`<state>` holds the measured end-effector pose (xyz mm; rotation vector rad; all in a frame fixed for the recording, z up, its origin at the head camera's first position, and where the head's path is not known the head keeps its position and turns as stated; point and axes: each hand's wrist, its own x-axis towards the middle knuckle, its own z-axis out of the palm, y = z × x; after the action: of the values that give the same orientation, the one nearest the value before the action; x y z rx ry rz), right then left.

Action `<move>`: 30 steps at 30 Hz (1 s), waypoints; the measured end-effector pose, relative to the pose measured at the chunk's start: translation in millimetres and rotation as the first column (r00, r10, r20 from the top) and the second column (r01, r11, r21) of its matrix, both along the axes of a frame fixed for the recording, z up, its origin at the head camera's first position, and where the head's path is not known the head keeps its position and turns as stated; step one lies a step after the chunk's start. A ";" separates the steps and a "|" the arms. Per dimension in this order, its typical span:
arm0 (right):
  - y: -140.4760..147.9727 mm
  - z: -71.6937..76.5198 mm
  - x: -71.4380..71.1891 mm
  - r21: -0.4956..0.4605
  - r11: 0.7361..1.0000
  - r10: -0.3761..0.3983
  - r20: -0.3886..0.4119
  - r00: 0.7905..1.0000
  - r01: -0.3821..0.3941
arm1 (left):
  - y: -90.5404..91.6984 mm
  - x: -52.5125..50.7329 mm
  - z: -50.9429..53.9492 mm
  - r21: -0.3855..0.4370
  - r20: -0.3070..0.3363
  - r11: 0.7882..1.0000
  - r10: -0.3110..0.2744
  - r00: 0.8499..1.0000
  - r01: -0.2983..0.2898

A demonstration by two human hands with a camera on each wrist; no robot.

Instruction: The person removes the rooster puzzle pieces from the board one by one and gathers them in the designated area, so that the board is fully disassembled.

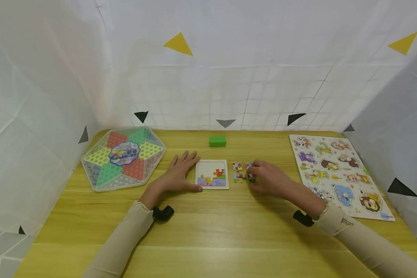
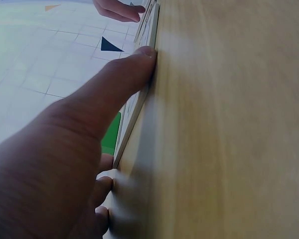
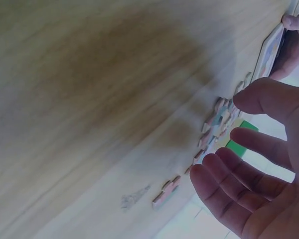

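A small square jigsaw tray [image 1: 205,168] lies on the table, with several joined pieces [image 1: 212,180] along its bottom and right side. My left hand [image 1: 177,174] rests spread at the tray's left side. In the left wrist view, its thumb [image 2: 124,69] touches the tray's edge. Several loose jigsaw pieces [image 1: 238,178] lie to the right of the tray. Over the rightmost of these hovers my right hand [image 1: 272,178], partly hiding them. The right wrist view shows its fingers loosely bent and apart from the thumb, with no piece visible between them.
A green block [image 1: 217,141] stands behind the tray. At the left lies a hexagonal Chinese checkers set [image 1: 125,158]; at the right, an animal peg puzzle board [image 1: 340,175]. White patterned sheets [image 1: 208,88] rise along the table's back and sides.
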<state>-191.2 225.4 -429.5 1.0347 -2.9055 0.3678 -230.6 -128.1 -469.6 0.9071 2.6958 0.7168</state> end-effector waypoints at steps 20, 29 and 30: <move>-16.8 10.3 -4.6 -0.005 0.999 0.053 -0.023 0.998 -0.053 | -0.4 -1.7 -2.5 -0.005 0.000 1.000 -0.001 1.000 0.001; -28.6 14.7 -10.1 -0.045 0.997 0.057 -0.015 0.998 -0.058 | 0.2 -1.2 -1.1 -0.006 0.010 1.000 0.004 1.000 -0.004; -30.0 15.5 -10.6 -0.047 0.997 0.056 -0.012 0.998 -0.057 | 0.4 -1.0 -0.8 -0.003 0.008 1.000 0.002 1.000 -0.002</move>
<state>-201.8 195.4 -414.0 1.1100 -2.8488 0.4299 -231.5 -127.7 -470.3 0.8987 2.6909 0.7156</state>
